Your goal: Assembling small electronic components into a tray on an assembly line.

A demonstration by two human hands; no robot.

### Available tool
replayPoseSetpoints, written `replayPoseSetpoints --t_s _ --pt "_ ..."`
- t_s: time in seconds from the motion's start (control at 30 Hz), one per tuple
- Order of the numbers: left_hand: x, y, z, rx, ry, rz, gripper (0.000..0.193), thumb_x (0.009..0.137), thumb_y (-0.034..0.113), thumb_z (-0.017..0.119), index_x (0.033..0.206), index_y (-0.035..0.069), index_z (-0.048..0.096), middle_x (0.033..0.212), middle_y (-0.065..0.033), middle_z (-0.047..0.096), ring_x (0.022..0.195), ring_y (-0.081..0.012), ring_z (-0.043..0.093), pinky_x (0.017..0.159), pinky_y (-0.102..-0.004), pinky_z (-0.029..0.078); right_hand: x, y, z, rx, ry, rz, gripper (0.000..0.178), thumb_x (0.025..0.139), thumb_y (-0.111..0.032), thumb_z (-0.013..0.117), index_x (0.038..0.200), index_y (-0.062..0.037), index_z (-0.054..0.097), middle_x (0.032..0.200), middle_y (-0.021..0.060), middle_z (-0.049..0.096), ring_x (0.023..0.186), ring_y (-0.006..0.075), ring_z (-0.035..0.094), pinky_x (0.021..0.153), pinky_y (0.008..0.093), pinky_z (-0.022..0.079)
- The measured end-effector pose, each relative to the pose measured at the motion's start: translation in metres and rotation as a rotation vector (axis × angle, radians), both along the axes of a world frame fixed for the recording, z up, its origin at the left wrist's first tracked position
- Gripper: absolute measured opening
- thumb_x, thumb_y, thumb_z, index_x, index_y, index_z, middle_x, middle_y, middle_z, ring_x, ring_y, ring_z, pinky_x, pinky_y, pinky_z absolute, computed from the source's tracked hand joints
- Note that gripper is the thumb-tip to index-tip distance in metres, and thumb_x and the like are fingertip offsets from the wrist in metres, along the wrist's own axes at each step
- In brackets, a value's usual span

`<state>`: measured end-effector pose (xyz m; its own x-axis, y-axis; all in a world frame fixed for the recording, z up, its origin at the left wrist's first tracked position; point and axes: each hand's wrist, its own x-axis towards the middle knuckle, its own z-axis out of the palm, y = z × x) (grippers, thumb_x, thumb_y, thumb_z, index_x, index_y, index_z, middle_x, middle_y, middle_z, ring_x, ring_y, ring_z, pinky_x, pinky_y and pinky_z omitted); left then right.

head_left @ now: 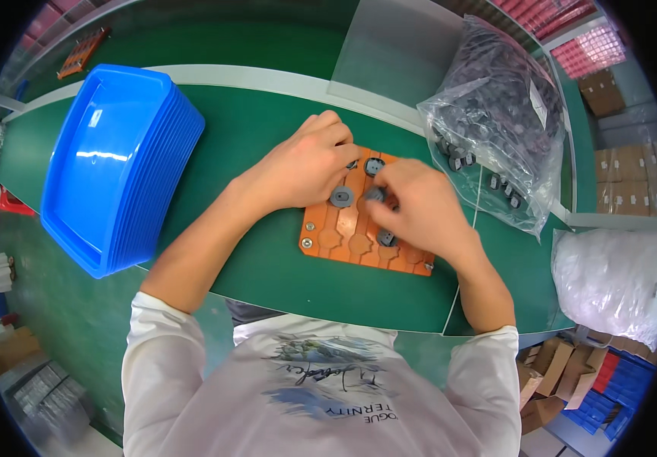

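An orange plate with shaped recesses lies on the green table in front of me. Small grey round parts sit in some recesses, among them one grey knob-like part left of centre and another near the far edge. My left hand rests at the plate's far left corner, fingers curled together; what its fingertips hold is hidden. Over the right half, my right hand pinches a grey round part between thumb and fingers, slightly blurred. One more dark part shows below that thumb.
Stacked blue trays stand at the left. At the far right, a large clear bag of dark parts lies with several loose grey parts at its mouth. A white plastic bag sits at the right edge, above open cardboard boxes.
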<state>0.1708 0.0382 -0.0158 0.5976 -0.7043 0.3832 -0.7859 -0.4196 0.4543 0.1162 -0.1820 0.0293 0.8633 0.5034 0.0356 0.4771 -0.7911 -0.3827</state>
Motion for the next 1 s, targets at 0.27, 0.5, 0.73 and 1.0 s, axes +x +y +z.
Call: replayPoseSetpoints --t_s 0.27,0.5,0.73,1.0 --pt "0.006 -0.004 0.001 0.040 -0.028 -0.043 0.029 0.073 -0.001 0.071 0.102 0.000 0.071 0.095 -0.0093 0.058 0.101 -0.0278 0.054 0.092 -0.0368 0.049 0.009 -0.034 -0.008 0.079 -0.002 -0.034 0.024 0.083 -0.002 0.068 0.107 -0.0036 0.069 0.104 0.0116 0.064 0.089 0.0294 0.065 0.079 0.0381 0.054" --pt "0.003 -0.005 0.002 0.101 0.013 -0.008 0.031 0.076 0.003 0.072 0.107 0.003 0.072 0.100 -0.0087 0.061 0.105 -0.0273 0.055 0.094 -0.0363 0.049 0.004 -0.034 -0.020 0.132 -0.201 -0.007 0.030 0.084 -0.003 0.071 0.113 -0.0035 0.067 0.115 0.0128 0.061 0.099 0.0294 0.064 0.085 0.0382 0.053" --pt "0.005 0.048 0.045 0.137 0.265 0.145 0.046 0.079 0.019 0.077 0.122 0.004 0.067 0.115 -0.0149 0.063 0.113 -0.0349 0.055 0.099 -0.0425 0.047 -0.002 -0.028 -0.018 0.133 -0.256 -0.194 0.032 0.083 -0.011 0.074 0.113 -0.0005 0.067 0.098 0.0115 0.063 0.095 0.0302 0.064 0.082 0.0371 0.053" --pt "-0.027 0.060 0.027 0.284 0.351 0.252 0.048 0.079 0.014 0.080 0.124 0.008 0.065 0.107 -0.0149 0.058 0.104 -0.0345 0.058 0.091 -0.0410 0.050 -0.003 -0.052 -0.013 -0.025 -0.195 -0.259 0.023 0.083 -0.014 0.071 0.103 -0.0020 0.070 0.093 0.0104 0.063 0.084 0.0310 0.065 0.073 0.0392 0.052"
